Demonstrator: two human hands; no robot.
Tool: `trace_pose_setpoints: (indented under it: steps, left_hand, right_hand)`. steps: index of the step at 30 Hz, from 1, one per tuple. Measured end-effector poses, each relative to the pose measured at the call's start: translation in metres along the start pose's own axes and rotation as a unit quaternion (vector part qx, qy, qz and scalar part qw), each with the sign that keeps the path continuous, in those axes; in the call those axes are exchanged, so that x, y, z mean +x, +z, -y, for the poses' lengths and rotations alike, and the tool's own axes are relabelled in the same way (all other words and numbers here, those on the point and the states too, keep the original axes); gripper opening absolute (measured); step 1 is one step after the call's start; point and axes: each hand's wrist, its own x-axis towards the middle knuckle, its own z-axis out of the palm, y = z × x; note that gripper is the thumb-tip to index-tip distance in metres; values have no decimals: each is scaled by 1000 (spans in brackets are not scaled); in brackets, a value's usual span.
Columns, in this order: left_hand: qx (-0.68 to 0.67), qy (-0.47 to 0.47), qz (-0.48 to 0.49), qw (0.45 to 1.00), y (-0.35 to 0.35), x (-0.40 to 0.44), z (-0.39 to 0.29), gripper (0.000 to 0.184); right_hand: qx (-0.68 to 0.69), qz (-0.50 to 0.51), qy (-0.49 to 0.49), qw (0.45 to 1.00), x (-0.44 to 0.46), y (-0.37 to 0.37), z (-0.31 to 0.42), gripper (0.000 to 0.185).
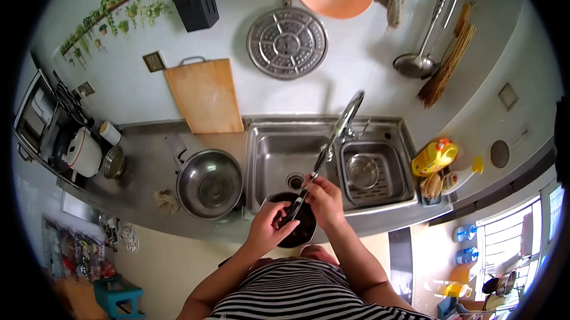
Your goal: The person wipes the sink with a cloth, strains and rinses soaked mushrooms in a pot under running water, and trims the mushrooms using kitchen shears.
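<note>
Between your left hand [270,225] and right hand [325,200], the long handle [291,212] looks smooth, black and glossy, with silvery bands. The pan [306,226] just below them is dark and duller; its material is hard to tell. Left of your left hand, the bowl [193,173] is shiny metal with soft reflections, and past it the crumpled cloth [166,201] looks matt. Beyond your hands, the sink [270,155] is satiny steel, the faucet [350,109] mirror-bright metal. Farther beyond your left hand, the board [205,97] is smooth wood. Right of your right hand, the yellow bottle [436,157] is glossy plastic.
</note>
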Motion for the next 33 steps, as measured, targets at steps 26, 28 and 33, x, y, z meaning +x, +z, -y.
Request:
trace_pose_setpoints:
  steps: [26,28,33]
  left_hand:
    - [8,-48,-50,998,-13,-34,7,17]
    - [32,-43,-51,997,-12,-34,9,17]
    - [89,32,-60,994,-7,-29,4,20]
  right_hand:
    - [-571,86,-189,794,-46,-1,-15,45]
    - [-584,144,-115,790,-47,0,-14,50]
    - [-564,167,-119,800,-46,-2,-17,42]
